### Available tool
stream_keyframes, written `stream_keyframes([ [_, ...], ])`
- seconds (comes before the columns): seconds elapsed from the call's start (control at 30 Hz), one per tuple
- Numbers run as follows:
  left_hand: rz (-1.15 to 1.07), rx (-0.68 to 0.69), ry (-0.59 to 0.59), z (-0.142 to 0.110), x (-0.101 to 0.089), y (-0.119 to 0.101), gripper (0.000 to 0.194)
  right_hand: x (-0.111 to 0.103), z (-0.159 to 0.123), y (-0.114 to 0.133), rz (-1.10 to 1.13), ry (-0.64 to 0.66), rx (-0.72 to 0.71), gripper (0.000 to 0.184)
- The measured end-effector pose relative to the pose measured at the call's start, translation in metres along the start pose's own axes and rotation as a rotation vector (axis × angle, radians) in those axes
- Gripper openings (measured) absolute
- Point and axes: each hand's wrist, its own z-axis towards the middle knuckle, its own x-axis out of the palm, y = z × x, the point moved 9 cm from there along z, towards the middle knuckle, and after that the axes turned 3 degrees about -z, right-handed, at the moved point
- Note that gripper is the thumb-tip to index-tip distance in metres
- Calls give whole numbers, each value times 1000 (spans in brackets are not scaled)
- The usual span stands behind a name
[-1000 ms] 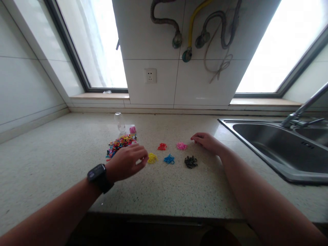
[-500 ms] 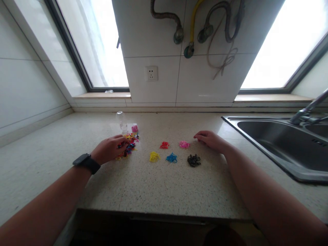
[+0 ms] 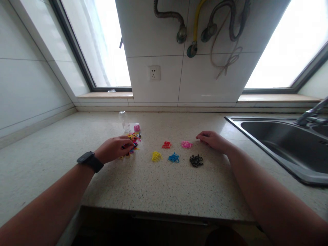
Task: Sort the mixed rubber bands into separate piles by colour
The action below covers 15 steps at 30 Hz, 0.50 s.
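Left hand point(image 3: 116, 148), mine: one, a dark watch point(image 3: 88, 159) on the wrist. Fingers curled narrow over the near left part of the mixed pile point(image 3: 134, 137); whether I have a piece between them I cannot tell.

Right hand point(image 3: 211, 140), mine: one, at the right of the sorted heaps, fingers drawn close together and pointing left. Whether they pinch anything I cannot tell.

Mixed pile: small pieces in many colours, on the left of the countertop point(image 3: 159, 191), partly covered by my left hand.

Sorted heaps: five, small, one colour each, set apart from one another between my hands. Far row: red heap point(image 3: 166, 145) on the left, pink heap point(image 3: 187, 144) on the right, the latter just beside my right fingertips. Near row, left to right: yellow heap point(image 3: 156, 156), blue heap point(image 3: 174, 157), black heap point(image 3: 196, 160).

Clear container point(image 3: 124, 119): one, standing beyond the mixed pile, rounded at the top.

Pink piece point(image 3: 136, 128): one, just right of the container, at the pile's far edge.

Fixtures: steel sink point(image 3: 271, 136) to the right, with a tap point(image 3: 311, 114); wall socket point(image 3: 154, 73) on the far wall, left of the hoses point(image 3: 196, 25).
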Motion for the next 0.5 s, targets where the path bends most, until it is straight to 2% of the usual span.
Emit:
stream_keyframes([
  [0.13, -1, 7, 22, 4, 4, -4, 22, 1, -3, 5, -45, 9, -9, 38],
  [0.33, 110, 26, 47, 12, 14, -20, 21, 0, -7, 16, -110, -4, -39, 37],
  [0.5, 152, 28, 52, 14, 16, -22, 18, 1, -6, 17, -118, 4, -49, 36],
])
